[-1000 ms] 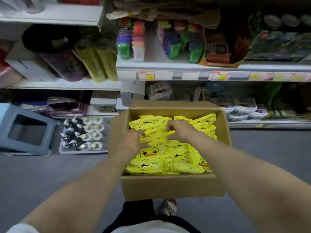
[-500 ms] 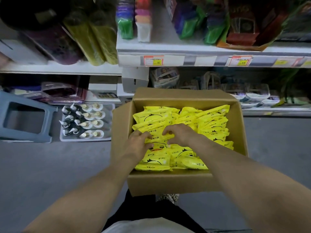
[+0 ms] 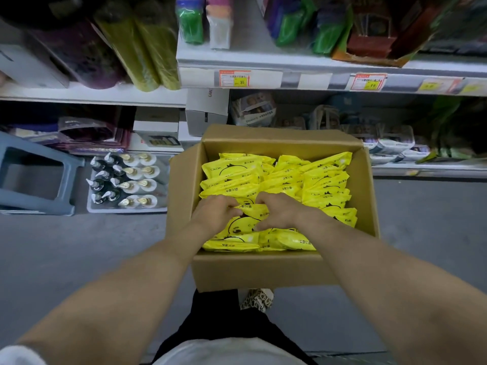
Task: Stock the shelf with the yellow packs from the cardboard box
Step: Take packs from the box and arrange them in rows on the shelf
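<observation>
An open cardboard box (image 3: 263, 272) stands on the grey floor in front of me, filled with several yellow packs (image 3: 324, 185) printed with a duck face. Both my hands are down inside the box near its front. My left hand (image 3: 216, 214) and my right hand (image 3: 279, 210) grip the same yellow pack (image 3: 247, 221) from either side, fingers curled over its edges. The white shelf (image 3: 290, 77) with price tags runs above and behind the box.
A grey plastic stool (image 3: 34, 177) lies at the left on the floor. Beside the box's left flap a tray of pump bottles (image 3: 123, 180) stands. Lower shelves behind hold boxes and wrapped goods (image 3: 253, 109). My shoe (image 3: 257, 299) shows under the box.
The view has tilted down and come closer to the box. Both hands have slid toward the box's front and closed around one pack.
</observation>
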The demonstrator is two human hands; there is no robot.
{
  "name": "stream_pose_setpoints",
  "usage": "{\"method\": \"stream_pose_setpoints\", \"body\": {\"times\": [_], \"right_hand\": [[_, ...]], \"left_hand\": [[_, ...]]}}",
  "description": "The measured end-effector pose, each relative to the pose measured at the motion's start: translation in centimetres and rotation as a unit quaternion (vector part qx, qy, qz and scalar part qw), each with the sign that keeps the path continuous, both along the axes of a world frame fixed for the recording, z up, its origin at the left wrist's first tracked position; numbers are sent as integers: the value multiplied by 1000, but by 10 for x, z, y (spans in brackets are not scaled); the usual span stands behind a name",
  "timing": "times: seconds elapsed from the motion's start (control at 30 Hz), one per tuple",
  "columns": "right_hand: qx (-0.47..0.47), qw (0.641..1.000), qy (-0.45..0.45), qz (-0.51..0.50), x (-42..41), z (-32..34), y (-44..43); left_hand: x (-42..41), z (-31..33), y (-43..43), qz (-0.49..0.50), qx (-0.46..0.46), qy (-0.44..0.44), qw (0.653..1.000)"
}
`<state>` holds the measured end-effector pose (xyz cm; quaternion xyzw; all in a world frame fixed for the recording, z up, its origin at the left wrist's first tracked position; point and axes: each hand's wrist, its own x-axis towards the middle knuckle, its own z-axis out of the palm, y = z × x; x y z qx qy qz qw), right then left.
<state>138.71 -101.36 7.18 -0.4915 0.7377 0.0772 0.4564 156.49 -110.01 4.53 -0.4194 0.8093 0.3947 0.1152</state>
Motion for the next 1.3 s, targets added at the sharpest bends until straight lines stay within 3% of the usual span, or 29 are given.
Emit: {"method": "stream_pose_setpoints", "body": {"times": [0.17,0.27,0.33,0.43,0.63,0.8,1.03,1.17,1.3], "right_hand": [[-22,995,69,65,-4,21,9],[-21,992,113,42,-22,31,15],[-17,991,128,14,-38,37,20],[-19,990,139,-30,-62,44,31],[-20,985,155,-72,-86,50,51],[-22,983,157,-90,-98,56,58],[-28,981,141,-132,-117,61,69],[-28,980,123,-154,-128,69,79],[-45,979,122,-159,-142,94,89]], "left_hand": [[-22,28,11,-37,51,52,997],[-23,31,7,63,40,74,994],[-19,29,0,79,-13,65,995],[-17,24,-8,68,-66,34,995],[-23,-3,-4,61,-81,-34,994],[-37,-15,19,81,-172,-90,978],[-45,-23,14,-79,-203,-260,941],[-57,-7,0,-78,-127,-277,949],[-72,29,-2,-31,32,-196,979]]}}
